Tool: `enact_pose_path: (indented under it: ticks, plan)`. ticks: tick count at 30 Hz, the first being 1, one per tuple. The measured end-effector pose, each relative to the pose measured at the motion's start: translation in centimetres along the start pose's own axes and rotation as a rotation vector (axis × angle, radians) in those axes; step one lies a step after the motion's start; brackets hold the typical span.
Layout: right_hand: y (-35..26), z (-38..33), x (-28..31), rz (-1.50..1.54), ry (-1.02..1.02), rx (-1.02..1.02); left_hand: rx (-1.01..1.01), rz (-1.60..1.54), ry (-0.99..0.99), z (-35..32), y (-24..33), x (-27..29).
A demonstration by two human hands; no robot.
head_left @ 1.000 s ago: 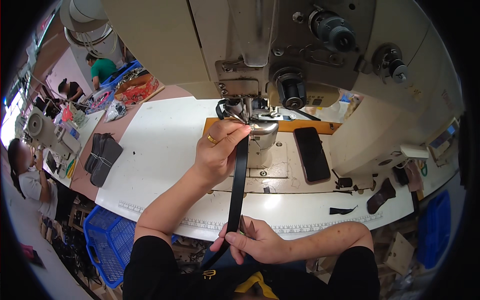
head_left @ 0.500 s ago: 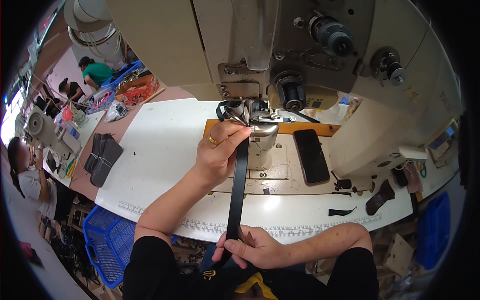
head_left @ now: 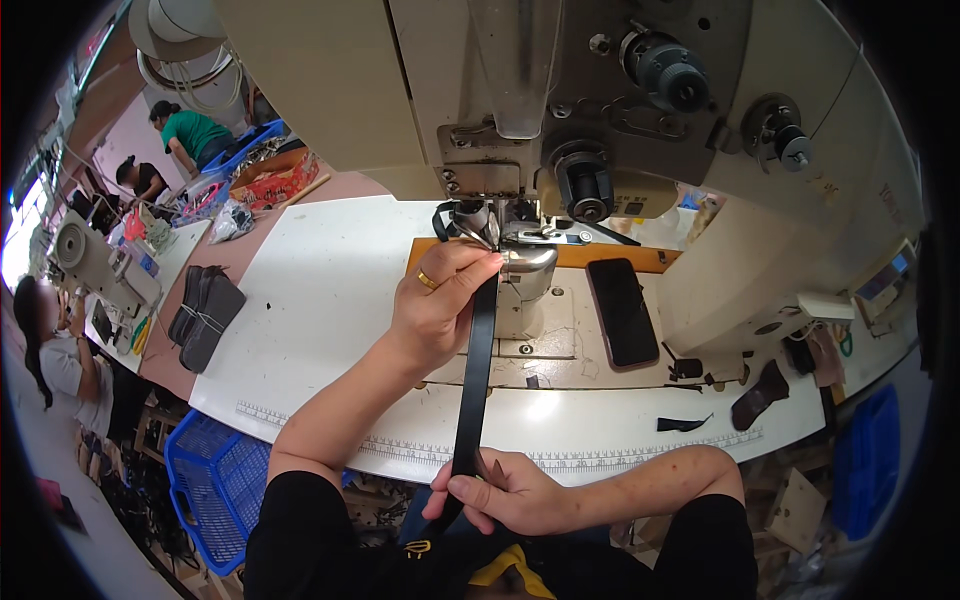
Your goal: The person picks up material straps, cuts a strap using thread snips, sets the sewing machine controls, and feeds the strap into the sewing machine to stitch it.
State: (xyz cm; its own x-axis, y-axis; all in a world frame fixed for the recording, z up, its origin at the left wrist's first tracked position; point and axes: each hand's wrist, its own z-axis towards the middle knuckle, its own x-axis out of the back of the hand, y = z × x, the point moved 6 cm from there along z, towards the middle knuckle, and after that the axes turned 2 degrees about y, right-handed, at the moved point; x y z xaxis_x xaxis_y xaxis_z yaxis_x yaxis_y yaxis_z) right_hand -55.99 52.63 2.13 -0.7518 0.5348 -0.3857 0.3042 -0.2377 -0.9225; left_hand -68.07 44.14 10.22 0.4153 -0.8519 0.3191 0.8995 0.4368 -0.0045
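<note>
A long black strap (head_left: 479,370) runs from the sewing machine's (head_left: 520,265) needle area down toward my lap. My left hand (head_left: 440,300), with a gold ring on one finger, pinches the strap's upper end right beside the metal presser parts. Lower down, at the table's front edge, my right hand (head_left: 510,492) has its fingers closed round the strap. A small pointed thing shows by the right fingers, too unclear to name. The spot under the needle is partly hidden by my left fingertips.
A dark phone (head_left: 623,313) lies right of the machine arm. Dark scraps (head_left: 684,424) are on the right of the table. Tied grey pieces (head_left: 207,318) lie at the left, above a blue basket (head_left: 215,490). Other people (head_left: 195,138) work at the far left.
My hands and the strap stay almost exactly in place. In the background, the person in green has shifted and raised their upper body slightly.
</note>
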Motion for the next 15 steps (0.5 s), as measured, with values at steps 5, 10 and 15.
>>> enact_pose_path:
  ticks: [5, 10, 15]
  plan:
    - [-0.02, 0.02, 0.07, 0.004, 0.003, 0.008, -0.006, 0.005, 0.007, -0.04, -0.06, -0.01]
    - [-0.06, 0.05, 0.16, 0.002, 0.015, -0.005, 0.008, -0.017, 0.013, 0.03, 0.01, -0.04]
    - [-0.12, 0.13, 0.19, 0.014, 0.012, 0.010, 0.012, -0.005, 0.004, 0.22, 0.13, 0.04]
